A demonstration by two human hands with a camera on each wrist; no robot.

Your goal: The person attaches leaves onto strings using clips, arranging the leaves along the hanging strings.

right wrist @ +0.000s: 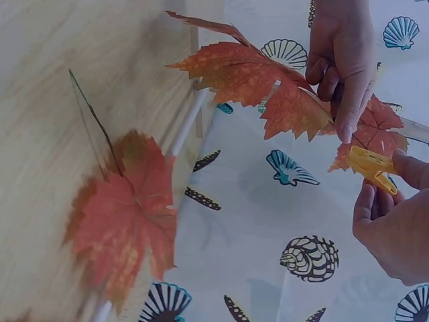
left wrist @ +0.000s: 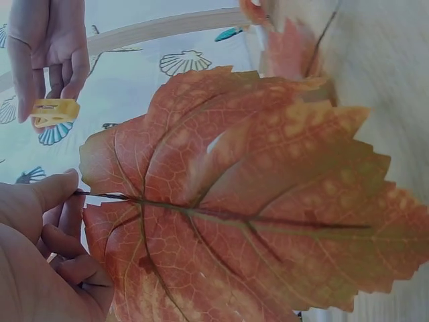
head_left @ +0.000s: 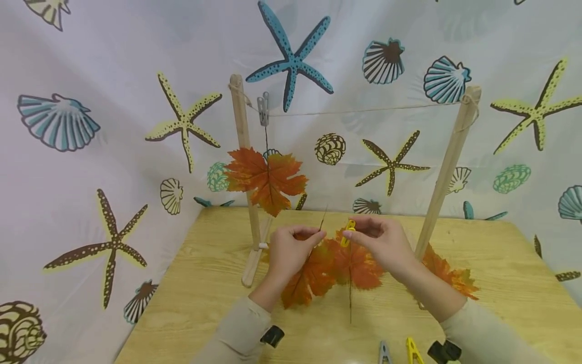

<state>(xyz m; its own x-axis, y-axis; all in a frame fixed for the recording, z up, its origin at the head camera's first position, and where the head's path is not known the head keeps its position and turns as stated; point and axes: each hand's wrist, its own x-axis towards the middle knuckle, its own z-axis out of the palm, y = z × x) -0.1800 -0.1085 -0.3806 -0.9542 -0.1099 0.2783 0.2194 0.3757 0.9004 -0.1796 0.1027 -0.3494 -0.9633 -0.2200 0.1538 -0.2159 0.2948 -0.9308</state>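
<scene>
My left hand (head_left: 291,253) pinches the thin dark stem of an orange artificial maple leaf (left wrist: 248,194) between thumb and fingers, and the leaf hangs below that hand. With thumb and fingertips my right hand (head_left: 384,242) holds a yellow clothespin (head_left: 347,233), a little apart from the stem. Behind the right hand a second orange leaf (head_left: 361,268) lies on the table with its stem toward me. Another maple leaf (head_left: 268,177) hangs from a grey clothespin (head_left: 263,108) at the left end of a string (head_left: 364,110).
Two wooden posts (head_left: 447,172) hold the string across the table (head_left: 182,303). One more leaf (head_left: 447,273) lies by the right post's base. A grey clothespin (head_left: 384,352) and a yellow one (head_left: 414,351) lie at the near edge. A patterned curtain (head_left: 113,167) hangs behind.
</scene>
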